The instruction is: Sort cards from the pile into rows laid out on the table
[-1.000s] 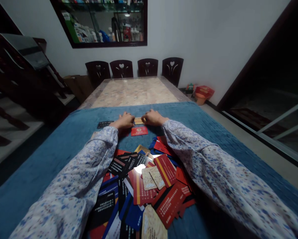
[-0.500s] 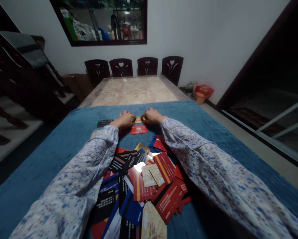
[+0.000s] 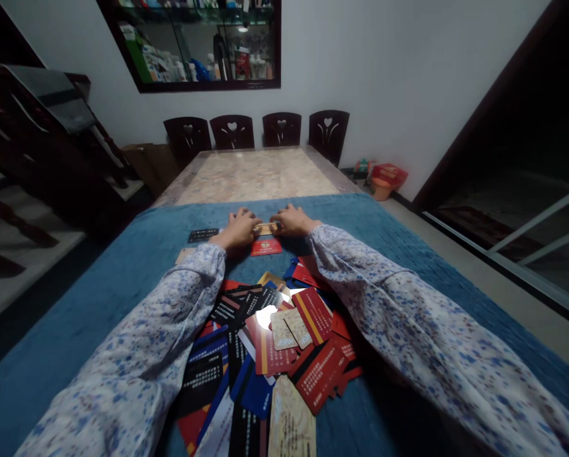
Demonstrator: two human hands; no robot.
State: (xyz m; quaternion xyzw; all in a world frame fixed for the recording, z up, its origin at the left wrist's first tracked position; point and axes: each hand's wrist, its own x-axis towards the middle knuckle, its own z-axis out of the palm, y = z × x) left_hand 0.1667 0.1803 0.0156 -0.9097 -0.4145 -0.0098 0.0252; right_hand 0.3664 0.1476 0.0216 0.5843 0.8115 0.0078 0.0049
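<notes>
A gold card point(image 3: 268, 228) lies on the blue cloth between my two hands. My left hand point(image 3: 239, 228) grips its left end with bent fingers. At the right end, the fingers of my right hand point(image 3: 294, 221) are closed on the same card. Just nearer to me lies a red card point(image 3: 266, 247), flat and untouched. A black card point(image 3: 202, 235) rests left of my left hand, with a pale card point(image 3: 184, 255) partly hidden by the sleeve. Between my forearms spreads a heap of red, black, blue and beige cards point(image 3: 317, 374), several overlapping.
The blue cloth point(image 3: 136, 266) covers the near part of a stone-topped table point(image 3: 265, 171). Several dark chairs point(image 3: 281, 130) line the far end. A bucket point(image 3: 382, 188) stands on the floor at right; a cardboard box point(image 3: 151, 165) is at left.
Both hands stay at the gold card, with small shifts of the fingers around its ends. The view has tilted slightly. The other cards lie as before.
</notes>
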